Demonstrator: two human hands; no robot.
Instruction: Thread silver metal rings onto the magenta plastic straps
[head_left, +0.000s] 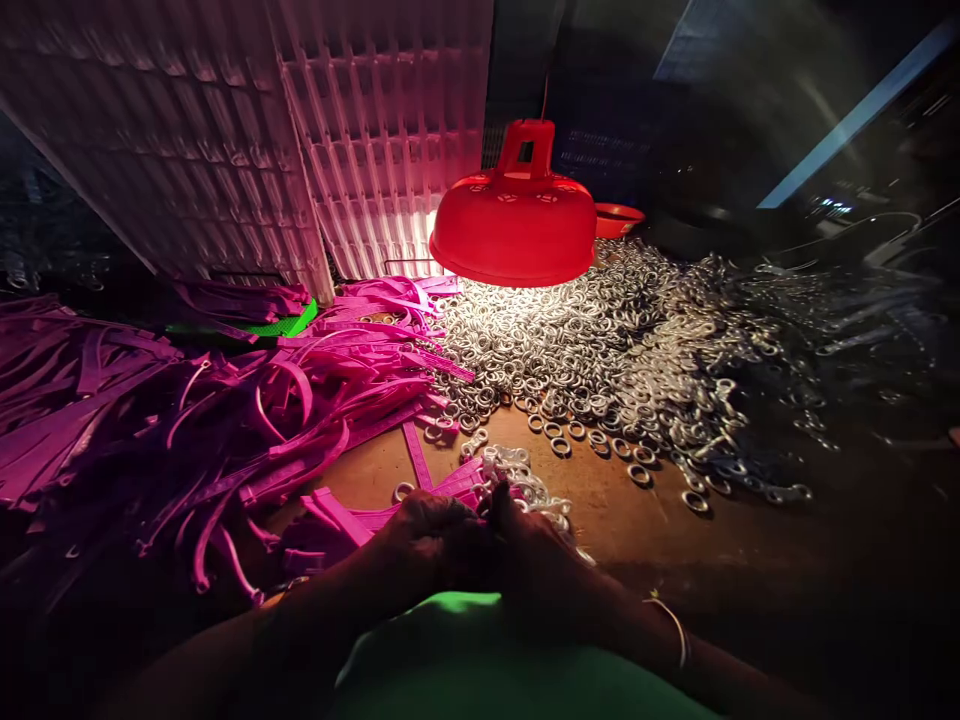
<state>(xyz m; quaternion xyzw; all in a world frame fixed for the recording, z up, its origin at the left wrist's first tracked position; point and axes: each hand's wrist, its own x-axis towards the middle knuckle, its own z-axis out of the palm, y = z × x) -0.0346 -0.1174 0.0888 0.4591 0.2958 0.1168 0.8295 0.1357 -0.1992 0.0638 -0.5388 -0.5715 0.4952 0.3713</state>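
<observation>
Near the table's front edge my left hand (431, 535) and my right hand (525, 540) meet, both in deep shadow. Their fingers are curled close together, and what they hold is too dark to make out. Magenta straps (337, 520) lie beside and behind my left hand, some ending close to its fingers. Just beyond my fingertips is a small heap of silvery ring-and-clip pieces (517, 475). A single metal ring (403, 491) rests on the wood behind my left hand.
A red lamp (514, 230) hangs low over a large pile of metal rings and clips (600, 340). Many magenta straps (225, 420) cover the left side, around a green tray (296, 320). Pale ribbed panels (382, 130) stand behind. A red bowl (619, 218) sits at the back.
</observation>
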